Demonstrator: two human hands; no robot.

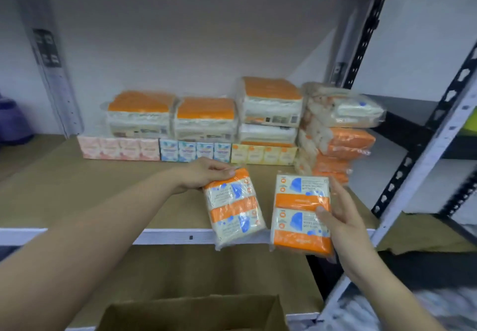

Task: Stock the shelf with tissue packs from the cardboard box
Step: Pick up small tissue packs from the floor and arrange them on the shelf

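My left hand [206, 173] grips the top end of an orange, white and blue tissue pack [233, 208], which hangs tilted over the shelf's front edge. A second tissue pack [299, 214] of the same kind is held upright by my right hand [340, 217], thumb on its face. Both packs hover in front of the brown shelf board [90, 188]. The open cardboard box [191, 312] sits below, at the bottom edge of the view.
At the back of the shelf stand stacked orange-topped tissue bundles [206, 117] on rows of small pink, blue and yellow packs [193, 151]. More orange packs [340, 137] are piled at the right. A metal upright [423, 165] rises on the right; the shelf's white front rail [175, 236] runs below the packs.
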